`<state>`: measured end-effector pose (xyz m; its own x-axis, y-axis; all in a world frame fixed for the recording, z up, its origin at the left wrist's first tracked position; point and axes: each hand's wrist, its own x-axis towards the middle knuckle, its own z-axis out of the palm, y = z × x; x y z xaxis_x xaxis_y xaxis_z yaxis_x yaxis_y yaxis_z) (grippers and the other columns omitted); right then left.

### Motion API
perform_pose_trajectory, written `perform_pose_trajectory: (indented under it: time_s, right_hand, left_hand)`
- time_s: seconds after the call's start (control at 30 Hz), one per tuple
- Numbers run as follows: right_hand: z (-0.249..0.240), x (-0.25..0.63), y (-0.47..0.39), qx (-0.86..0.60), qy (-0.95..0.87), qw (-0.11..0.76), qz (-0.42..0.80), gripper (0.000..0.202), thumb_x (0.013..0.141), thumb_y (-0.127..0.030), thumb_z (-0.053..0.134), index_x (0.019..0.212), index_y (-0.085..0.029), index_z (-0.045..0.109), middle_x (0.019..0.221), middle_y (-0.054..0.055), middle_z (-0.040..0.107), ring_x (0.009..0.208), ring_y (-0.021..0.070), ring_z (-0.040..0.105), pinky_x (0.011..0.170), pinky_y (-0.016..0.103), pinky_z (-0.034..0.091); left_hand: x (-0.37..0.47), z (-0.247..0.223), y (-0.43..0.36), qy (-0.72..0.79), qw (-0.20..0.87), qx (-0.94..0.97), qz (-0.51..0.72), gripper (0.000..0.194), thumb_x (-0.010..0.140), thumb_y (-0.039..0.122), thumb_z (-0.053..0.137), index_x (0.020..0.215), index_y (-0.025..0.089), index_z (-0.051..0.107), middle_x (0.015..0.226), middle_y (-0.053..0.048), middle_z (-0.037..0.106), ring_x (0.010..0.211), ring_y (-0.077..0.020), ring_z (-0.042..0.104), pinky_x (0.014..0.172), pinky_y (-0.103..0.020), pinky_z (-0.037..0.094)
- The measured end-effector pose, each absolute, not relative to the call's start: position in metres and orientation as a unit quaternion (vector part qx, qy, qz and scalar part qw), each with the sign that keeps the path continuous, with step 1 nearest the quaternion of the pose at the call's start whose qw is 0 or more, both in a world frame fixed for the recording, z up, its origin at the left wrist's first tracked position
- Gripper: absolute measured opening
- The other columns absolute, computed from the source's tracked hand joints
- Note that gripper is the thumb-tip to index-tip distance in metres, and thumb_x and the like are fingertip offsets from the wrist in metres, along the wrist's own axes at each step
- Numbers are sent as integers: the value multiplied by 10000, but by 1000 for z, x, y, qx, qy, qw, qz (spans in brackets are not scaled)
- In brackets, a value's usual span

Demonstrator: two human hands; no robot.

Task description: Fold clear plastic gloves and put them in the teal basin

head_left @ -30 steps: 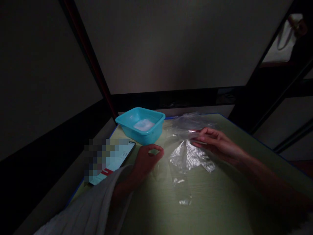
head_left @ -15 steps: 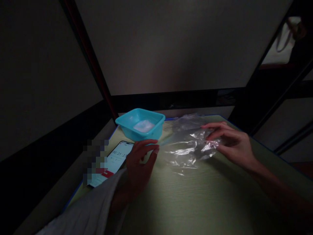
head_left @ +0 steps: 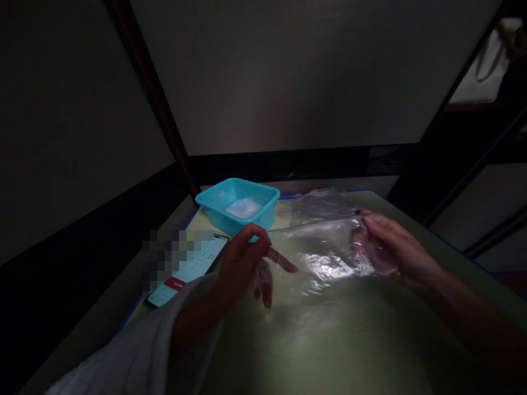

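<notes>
A clear plastic bag (head_left: pixel 325 258) is stretched between my two hands above the table. My left hand (head_left: pixel 249 260) pinches its left edge between thumb and a bent finger, while other fingers show through the film. At the opposite end my right hand (head_left: pixel 385 238) grips the bag, thumb on top and fingers behind the plastic. Beyond my left hand stands a turquoise plastic basin (head_left: pixel 263 219) with a whitish, thin item (head_left: pixel 244 207) lying in it; I cannot make out its kind.
More crumpled clear plastic (head_left: pixel 325 202) lies at the table's back edge. A phone (head_left: pixel 193 269) with a lit screen rests at the left, partly behind my sleeve. The pale green table (head_left: pixel 329 351) has a blue edge, with dark-framed panels (head_left: pixel 288 82) behind it.
My left hand has taken hold of the bag's left edge. The crumpled bag is now drawn out flatter between both hands. My right hand has turned and shifted slightly right.
</notes>
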<state>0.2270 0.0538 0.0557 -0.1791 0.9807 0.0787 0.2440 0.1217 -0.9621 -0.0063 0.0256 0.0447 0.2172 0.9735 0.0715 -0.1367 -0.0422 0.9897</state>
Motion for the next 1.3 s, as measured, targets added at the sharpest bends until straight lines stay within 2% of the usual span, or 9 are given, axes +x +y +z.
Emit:
perform_pose_trajectory:
  time_s: [0.1, 0.2, 0.43, 0.63, 0.77, 0.87, 1.0, 1.2, 1.3]
  right_hand:
    - [48, 227, 62, -466, -590, 385, 535, 453, 590, -630, 630, 672, -221, 452, 590, 16, 610, 407, 115, 512, 354, 233, 353]
    - [40, 227, 70, -451, -599, 386, 536, 428, 571, -496, 713, 816, -202, 520, 639, 8, 627, 494, 121, 545, 432, 236, 397]
    - [25, 232, 81, -482, -625, 337, 514, 467, 548, -366, 725, 891, -200, 456, 513, -61, 573, 398, 97, 485, 405, 224, 366]
    - [15, 244, 85, -549, -660, 261, 441, 284, 633, -270, 593, 839, -223, 403, 406, -83, 529, 318, 113, 452, 349, 219, 329]
    - [11, 251, 87, -609, -718, 232, 245, 234, 647, -124, 512, 847, -227, 448, 428, -65, 541, 346, 142, 494, 366, 238, 342]
    - [11, 251, 85, -606, -753, 234, 107, 272, 654, -106, 523, 910, -197, 516, 629, 30, 628, 564, 212, 604, 503, 294, 428]
    - [16, 241, 76, -503, -822, 265, 36, 211, 752, -165, 502, 958, -170, 546, 985, 129, 603, 908, 272, 587, 771, 383, 463]
    - [11, 222, 64, -302, -927, 183, 125, 287, 916, -269, 402, 1152, -155, 518, 1212, 128, 556, 1143, 213, 506, 957, 377, 427]
    - [3, 215, 64, -279, -940, 134, 142, 385, 930, -312, 392, 1251, -113, 470, 1369, 144, 438, 1274, 204, 383, 1041, 387, 351]
  left_hand:
    - [-3, 39, 33, 428, 585, 521, 451, 357, 726, 522, 544, 724, 215, 362, 552, 31, 668, 218, -52, 398, 245, -141, 225]
    - [-2, 29, 36, 474, 566, 535, 412, 327, 727, 490, 528, 704, 198, 383, 491, 27, 632, 244, -39, 389, 287, -134, 207]
    - [-4, 10, 44, 529, 527, 587, 311, 143, 738, 321, 466, 722, 199, 393, 402, 68, 562, 224, -49, 341, 285, -138, 226]
    - [-10, 4, 57, 578, 437, 588, 359, 147, 702, 184, 511, 798, 208, 403, 440, 108, 475, 349, -77, 416, 380, -164, 289]
    - [-12, 2, 49, 569, 275, 651, 422, 209, 692, 187, 552, 878, 211, 458, 680, 55, 504, 557, -104, 496, 507, -203, 345]
    - [-10, 0, 35, 501, 148, 734, 434, 189, 709, 167, 521, 890, 210, 494, 780, 12, 540, 663, -133, 525, 572, -229, 379]
    - [0, 3, 11, 441, 155, 801, 374, 122, 715, 166, 533, 826, 209, 511, 658, 24, 537, 591, -131, 530, 575, -235, 404]
    - [12, 10, -14, 421, 166, 857, 247, 503, 573, 338, 724, 997, 178, 504, 915, -67, 594, 866, -251, 555, 730, -360, 472]
    - [15, 10, -16, 403, 180, 870, 220, 528, 563, 303, 740, 1010, 148, 506, 995, -89, 577, 941, -264, 515, 819, -403, 457]
